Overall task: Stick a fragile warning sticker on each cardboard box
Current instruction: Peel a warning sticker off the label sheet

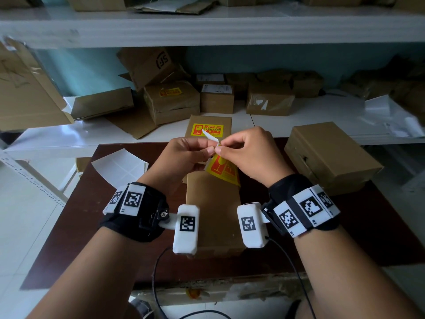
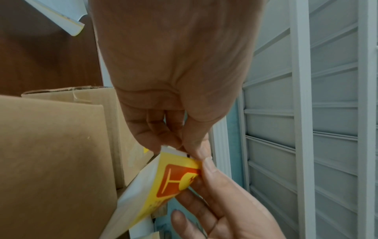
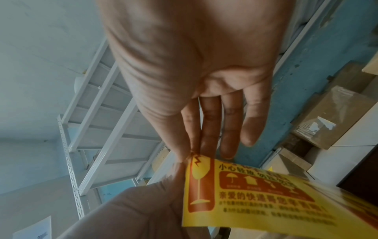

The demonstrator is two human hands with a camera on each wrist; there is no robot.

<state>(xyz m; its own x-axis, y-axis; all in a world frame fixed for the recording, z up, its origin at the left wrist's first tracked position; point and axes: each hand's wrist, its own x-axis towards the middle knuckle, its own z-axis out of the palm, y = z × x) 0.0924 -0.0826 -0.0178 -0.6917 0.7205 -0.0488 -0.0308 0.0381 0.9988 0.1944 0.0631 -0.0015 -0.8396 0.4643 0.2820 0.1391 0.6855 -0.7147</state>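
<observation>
Two hands meet at the centre of the head view, above a long cardboard box (image 1: pixel 212 210) lying on a dark brown table (image 1: pixel 358 226). Left hand (image 1: pixel 186 155): fingers curled, thumb and forefinger pinching the white backing paper (image 1: pixel 210 137), whose free corner sticks up toward the top of the frame. Right hand (image 1: pixel 250 153): thumb and forefinger pinching the corner of a yellow fragile sticker (image 1: pixel 222 170); the remaining fingers are only lightly bent in the right wrist view. The sticker hangs below both hands, partly separated from the backing at the pinched corner, its red wine-glass symbol legible. It is not touching the box beneath.

The far end of the long box already carries an applied fragile sticker (image 1: pixel 207 130). At the right of the frame a second cardboard box (image 1: pixel 331 155) sits on the table edge; no sticker is visible on its upper face. At left centre a white liner sheet (image 1: pixel 119 166) lies on the table. A white shelf (image 1: pixel 310 125) behind holds several more boxes; one labelled box (image 1: pixel 171 101) at upper centre shows a yellow sticker.
</observation>
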